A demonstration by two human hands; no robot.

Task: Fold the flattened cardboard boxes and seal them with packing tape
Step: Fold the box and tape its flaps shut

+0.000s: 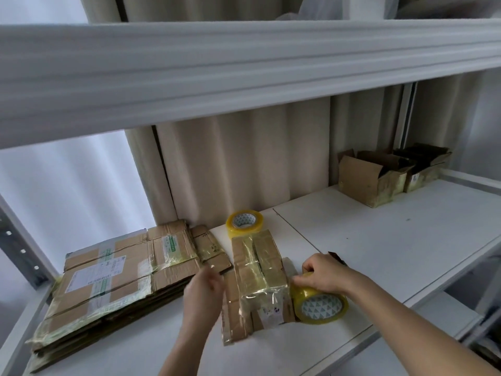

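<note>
A small folded cardboard box point(257, 278), covered in shiny clear tape, stands on the white shelf point(379, 240) in front of me. My right hand point(322, 272) grips a yellowish roll of packing tape point(321, 305) pressed against the box's right side. My left hand point(203, 291) is blurred beside the box's left side, fingers loosely bent; I cannot tell whether it touches the box. A stack of flattened cardboard boxes point(108, 280) lies to the left. A second tape roll point(244, 221) sits behind the box.
Two open cardboard boxes point(371, 180) stand at the back right of the shelf. An upper white shelf beam point(244, 69) crosses overhead. A grey metal upright point(19, 245) rises at the left. Beige curtains hang behind.
</note>
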